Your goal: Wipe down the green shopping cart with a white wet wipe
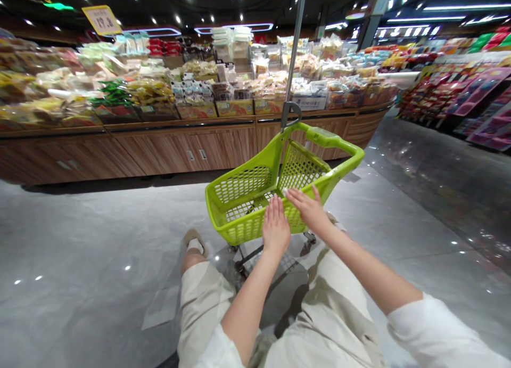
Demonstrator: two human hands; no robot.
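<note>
A lime-green plastic shopping cart point(239, 197) stands on the grey floor just ahead of me, its basket holding nothing I can see. My left hand point(275, 227) lies flat on the near rim of the basket with its fingers stretched out together. My right hand point(309, 208) rests beside it on the same rim, fingers extended toward the left. Neither hand holds anything. A grey metal pole point(293, 54) rises from the cart's far side by the green handle point(327, 139).
A long wooden display counter point(179, 149) piled with packaged snacks runs across the back. A yellow price sign point(101, 19) hangs at the upper left. Shelves of red and pink packets point(459, 96) line the aisle at right. My legs in light trousers point(331, 315) show below.
</note>
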